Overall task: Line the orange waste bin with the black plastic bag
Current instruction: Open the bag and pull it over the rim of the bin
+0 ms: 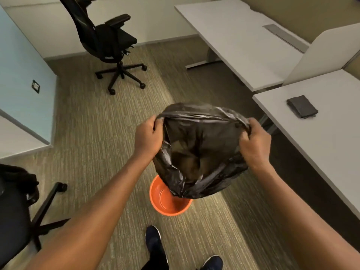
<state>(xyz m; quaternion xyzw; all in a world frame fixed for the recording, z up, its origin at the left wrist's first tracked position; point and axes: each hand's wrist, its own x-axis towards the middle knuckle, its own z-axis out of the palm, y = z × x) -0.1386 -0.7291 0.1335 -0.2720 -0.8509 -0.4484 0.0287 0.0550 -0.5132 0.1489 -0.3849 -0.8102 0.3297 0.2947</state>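
Your two bare forearms reach forward from the bottom edge, and below them your dark shoes stand on the striped carpet. Your left hand has its grip closed on the left side of the black plastic bag at its rim; your right hand pinches the rim on the opposite side. Between your two grips the mouth of the bag is stretched open toward you, and its crumpled body hangs down from them. Under your grips, on the carpet, sits the orange bin, upright; the lower end of the bag covers the bin's far right rim, though you cannot tell whether it touches. To the right of your right grip, a folded dark cloth lies on a white surface. Beyond your left grip stands a black office chair.
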